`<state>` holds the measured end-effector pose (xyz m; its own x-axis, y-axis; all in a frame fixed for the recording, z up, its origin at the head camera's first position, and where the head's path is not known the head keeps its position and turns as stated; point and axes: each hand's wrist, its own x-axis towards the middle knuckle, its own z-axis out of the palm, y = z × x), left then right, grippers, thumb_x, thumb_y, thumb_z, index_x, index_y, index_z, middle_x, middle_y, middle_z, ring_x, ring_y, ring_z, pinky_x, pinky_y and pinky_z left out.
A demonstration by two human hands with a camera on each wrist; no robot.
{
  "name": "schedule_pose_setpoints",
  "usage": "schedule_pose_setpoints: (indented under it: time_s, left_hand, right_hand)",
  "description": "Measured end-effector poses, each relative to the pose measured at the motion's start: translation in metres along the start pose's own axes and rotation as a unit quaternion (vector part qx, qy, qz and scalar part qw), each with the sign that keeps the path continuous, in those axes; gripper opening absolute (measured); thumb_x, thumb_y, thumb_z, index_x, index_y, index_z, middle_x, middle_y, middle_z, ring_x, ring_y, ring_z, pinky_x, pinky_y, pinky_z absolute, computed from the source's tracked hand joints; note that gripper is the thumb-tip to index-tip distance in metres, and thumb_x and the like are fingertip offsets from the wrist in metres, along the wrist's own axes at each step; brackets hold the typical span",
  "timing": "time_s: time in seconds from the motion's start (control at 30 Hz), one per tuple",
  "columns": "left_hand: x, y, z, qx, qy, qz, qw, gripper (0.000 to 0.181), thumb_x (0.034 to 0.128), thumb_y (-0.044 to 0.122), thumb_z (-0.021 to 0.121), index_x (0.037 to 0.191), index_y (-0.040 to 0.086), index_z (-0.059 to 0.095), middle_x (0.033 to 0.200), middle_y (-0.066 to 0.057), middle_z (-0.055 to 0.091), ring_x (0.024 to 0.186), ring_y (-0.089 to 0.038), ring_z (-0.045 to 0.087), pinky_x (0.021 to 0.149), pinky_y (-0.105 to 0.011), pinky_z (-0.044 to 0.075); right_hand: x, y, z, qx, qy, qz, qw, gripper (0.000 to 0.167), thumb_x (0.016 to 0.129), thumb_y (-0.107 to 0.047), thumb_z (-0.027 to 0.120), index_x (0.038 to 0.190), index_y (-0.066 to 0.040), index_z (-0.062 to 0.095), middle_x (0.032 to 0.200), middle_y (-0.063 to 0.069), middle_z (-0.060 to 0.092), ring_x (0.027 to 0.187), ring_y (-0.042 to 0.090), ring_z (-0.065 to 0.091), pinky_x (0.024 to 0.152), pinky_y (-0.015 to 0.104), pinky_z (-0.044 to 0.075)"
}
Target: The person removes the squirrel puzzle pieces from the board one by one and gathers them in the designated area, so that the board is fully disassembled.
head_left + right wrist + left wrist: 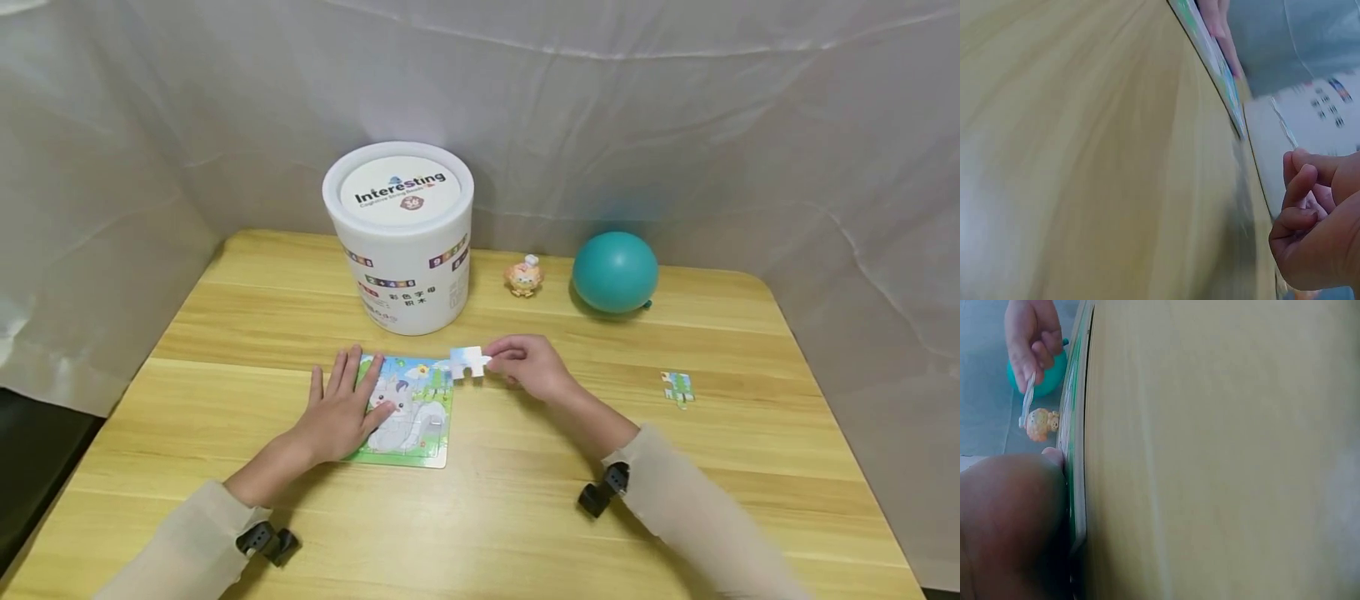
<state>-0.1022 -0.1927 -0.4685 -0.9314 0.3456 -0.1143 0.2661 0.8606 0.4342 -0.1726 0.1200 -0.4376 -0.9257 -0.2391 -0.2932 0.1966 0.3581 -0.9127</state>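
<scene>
A jigsaw puzzle (422, 429) with a grey squirrel-like animal on grass lies on the table. My left hand (335, 421) rests spread on its left part, the fingers straight and covering some of the picture. Between thumb and fingertips my right hand (531, 367) pinches a pale blue and white puzzle piece (467, 362) at the puzzle's upper right corner. In the left wrist view the pinched piece (1026, 403) is seen edge-on, raised above the puzzle's surface. Another puzzle piece (679, 388), with green trees, lies apart on the right of the table.
Behind the puzzle stands a large white tub (408, 250) with a printed lid. A small orange figurine (524, 277) and a teal balloon (615, 272) are to its right. Grey cloth (637, 125) hangs along the back and sides of the wooden table (525, 525).
</scene>
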Motion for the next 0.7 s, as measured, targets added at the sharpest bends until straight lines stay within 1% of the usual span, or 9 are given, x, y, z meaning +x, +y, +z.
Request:
schedule_pose_setpoints:
  time_s: [0.07, 0.13, 0.33, 0.5, 0.7]
  left_hand:
    - [0.0, 0.001, -0.001, -0.006, 0.002, 0.001, 1.0, 0.079, 0.107, 0.051, 0.043, 0.163, 0.004, 0.014, 0.166, -0.03, -0.006, 0.151, -0.051, -0.009, 0.112, -0.073, -0.013]
    - [0.0, 0.001, 0.0, 0.004, -0.001, -0.003, 1.0, 0.079, 0.1069, 0.052, 0.041, 0.164, 0.005, 0.012, 0.166, -0.029, -0.007, 0.152, -0.049, -0.009, 0.113, -0.072, -0.012]
    - [0.003, -0.006, 0.004, 0.019, -0.017, -0.01, 0.9996, 0.081, 0.1067, 0.056, 0.038, 0.164, 0.007, 0.008, 0.167, -0.025, -0.013, 0.152, -0.046, -0.014, 0.113, -0.071, -0.014]
    - [0.003, -0.007, 0.004, 0.017, -0.026, -0.014, 0.9994, 0.082, 0.1063, 0.056, 0.039, 0.164, 0.008, 0.007, 0.167, -0.025, -0.014, 0.152, -0.045, -0.015, 0.112, -0.071, -0.016]
    - [0.003, -0.005, 0.002, 0.017, -0.028, -0.015, 0.9994, 0.082, 0.1065, 0.056, 0.038, 0.164, 0.008, 0.007, 0.167, -0.024, -0.015, 0.152, -0.045, -0.016, 0.113, -0.07, -0.016]
  right_hand:
    - [-0.005, 0.006, -0.016, -0.01, 0.002, -0.007, 0.9999, 0.019, 0.092, -0.007, 0.075, 0.11, -0.003, 0.075, 0.091, 0.009, 0.074, 0.064, 0.015, 0.057, 0.056, 0.023, 0.046]
    - [-0.009, 0.012, -0.032, -0.018, 0.007, -0.011, 0.9998, 0.02, 0.093, -0.008, 0.075, 0.112, -0.002, 0.074, 0.091, 0.009, 0.075, 0.063, 0.014, 0.056, 0.055, 0.023, 0.046]
    - [-0.025, 0.031, -0.074, -0.03, 0.028, 0.001, 0.9991, 0.026, 0.096, -0.014, 0.072, 0.116, 0.001, 0.071, 0.093, 0.004, 0.073, 0.068, 0.012, 0.055, 0.06, 0.026, 0.048]
    - [-0.04, 0.043, -0.102, -0.042, 0.044, 0.018, 0.998, 0.033, 0.098, -0.022, 0.071, 0.122, 0.0, 0.069, 0.095, 0.0, 0.074, 0.074, 0.013, 0.057, 0.062, 0.027, 0.047]
    - [-0.059, 0.053, -0.131, -0.055, 0.063, 0.022, 0.9962, 0.037, 0.098, -0.024, 0.071, 0.125, 0.001, 0.068, 0.1, 0.003, 0.075, 0.077, 0.011, 0.058, 0.062, 0.026, 0.048]
